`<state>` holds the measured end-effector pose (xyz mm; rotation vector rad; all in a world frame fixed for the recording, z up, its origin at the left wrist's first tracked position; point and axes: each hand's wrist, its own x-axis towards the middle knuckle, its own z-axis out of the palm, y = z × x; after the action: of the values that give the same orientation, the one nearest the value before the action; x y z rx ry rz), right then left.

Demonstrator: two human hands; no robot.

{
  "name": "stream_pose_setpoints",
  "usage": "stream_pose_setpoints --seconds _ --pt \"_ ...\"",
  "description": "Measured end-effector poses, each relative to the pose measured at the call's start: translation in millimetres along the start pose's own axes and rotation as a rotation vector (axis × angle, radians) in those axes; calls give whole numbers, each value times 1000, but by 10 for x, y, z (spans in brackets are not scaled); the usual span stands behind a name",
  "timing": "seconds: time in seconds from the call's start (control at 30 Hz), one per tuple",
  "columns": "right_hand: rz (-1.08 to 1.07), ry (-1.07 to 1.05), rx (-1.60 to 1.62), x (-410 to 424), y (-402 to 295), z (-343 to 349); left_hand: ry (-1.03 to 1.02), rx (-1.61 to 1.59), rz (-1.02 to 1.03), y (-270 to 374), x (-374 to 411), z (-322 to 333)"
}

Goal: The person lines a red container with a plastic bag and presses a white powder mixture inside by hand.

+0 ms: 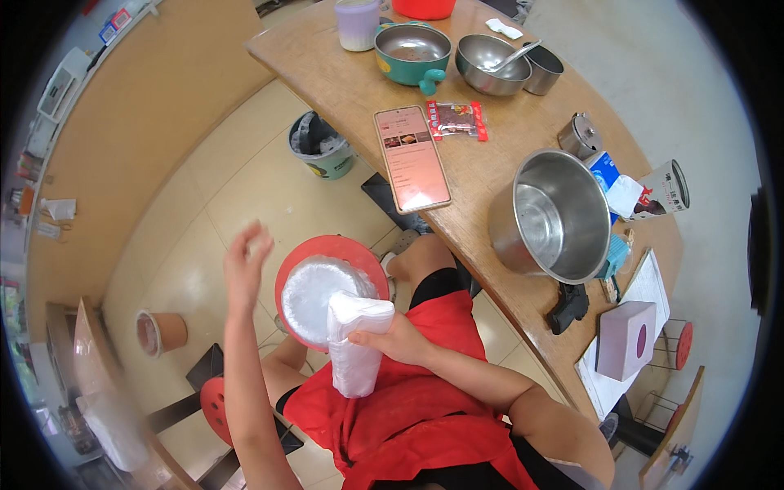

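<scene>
My right hand (398, 340) grips a white plastic-wrapped bundle (355, 361) above my lap, with the thumb across its near side. The bundle stands roughly upright, and its folded top end overlaps a round, clear-plastic-wrapped stack (315, 300). That stack rests on a red stool (376, 263) between my knees; its contents are not clear through the wrap. Raised to the left of the stool is my left hand (245, 263), blurred by motion. Its fingers are bent, with a gap at the thumb, and I see nothing in it.
On the wooden table (471, 226) are a phone (413, 159), a snack packet (457, 120), a large steel pot (551, 214), a green-handled bowl (413, 55), a steel bowl (490, 67), a black toy-like pistol (568, 306) and a tissue box (631, 340). Bins (321, 153) stand on the floor.
</scene>
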<state>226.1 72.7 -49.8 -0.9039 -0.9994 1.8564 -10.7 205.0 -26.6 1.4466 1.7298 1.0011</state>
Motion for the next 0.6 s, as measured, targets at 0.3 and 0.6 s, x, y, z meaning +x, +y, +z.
stream_pose_setpoints --seconds 0.3,0.6 --pt "14 175 115 27 15 -169 -453 -105 -152 256 -321 428" --pt "89 230 327 227 162 -154 -494 -770 -514 -94 -1620 452"
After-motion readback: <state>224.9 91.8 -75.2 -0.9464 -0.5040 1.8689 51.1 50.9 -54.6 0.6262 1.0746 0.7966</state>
